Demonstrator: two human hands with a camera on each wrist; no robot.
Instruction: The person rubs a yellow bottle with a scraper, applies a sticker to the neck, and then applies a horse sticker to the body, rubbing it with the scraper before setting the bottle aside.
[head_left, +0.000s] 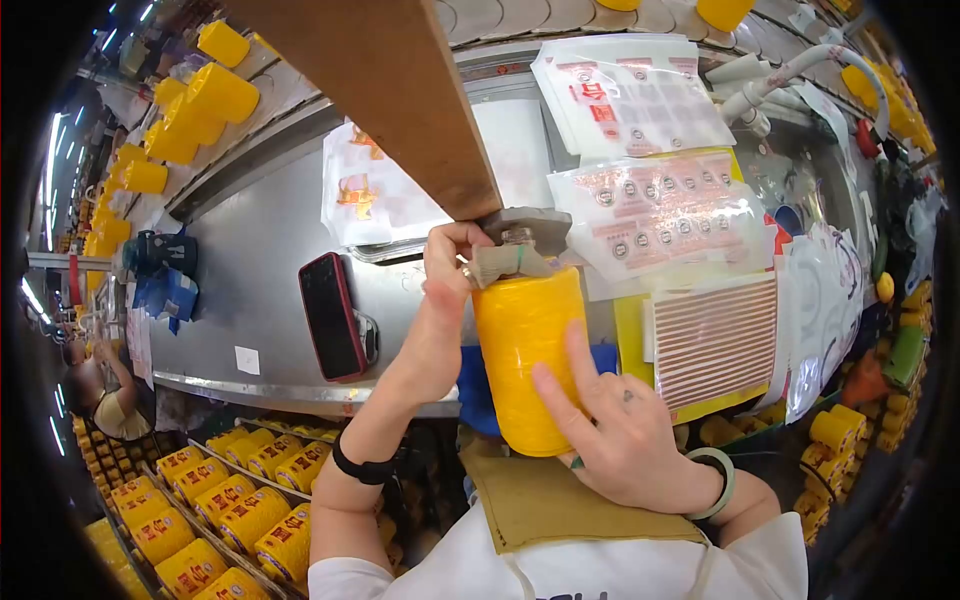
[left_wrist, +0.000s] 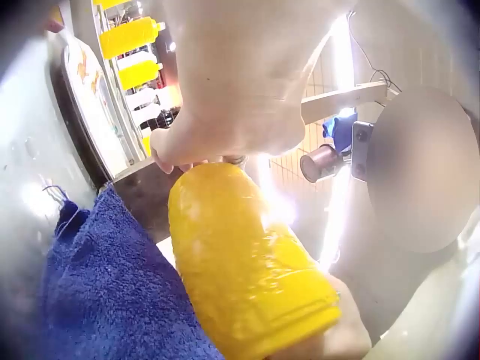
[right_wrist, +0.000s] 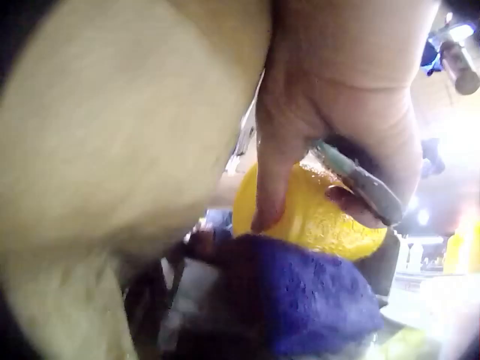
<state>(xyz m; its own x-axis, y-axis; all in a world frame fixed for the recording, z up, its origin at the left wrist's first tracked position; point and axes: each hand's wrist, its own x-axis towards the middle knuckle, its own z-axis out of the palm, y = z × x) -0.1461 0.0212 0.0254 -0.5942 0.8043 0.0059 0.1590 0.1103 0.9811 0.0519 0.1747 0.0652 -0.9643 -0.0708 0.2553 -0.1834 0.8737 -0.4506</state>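
Observation:
In the head view a glossy yellow plastic bottle [head_left: 530, 350] stands in front of the body, its neck end towards a grey fixture [head_left: 535, 228] below a wooden beam [head_left: 380, 100]. My left hand [head_left: 447, 270] curls its fingers at that neck end. A beige ribbed piece [head_left: 500, 264] with a green band lies at these fingers. Two straight fingers of my right hand [head_left: 625, 440] rest on the bottle's side. The right wrist view shows its other fingers curled round a flat grey-and-green tool [right_wrist: 360, 184]. A blue cloth [left_wrist: 112, 281] lies beside the bottle.
A phone [head_left: 333, 318] lies on the metal table [head_left: 240, 300] to the left. Printed sheets [head_left: 655, 215] and a striped stack [head_left: 712, 340] lie right of the bottle. Crates of printed yellow bottles [head_left: 215, 500] stand lower left. More yellow bottles [head_left: 205, 105] line the conveyor.

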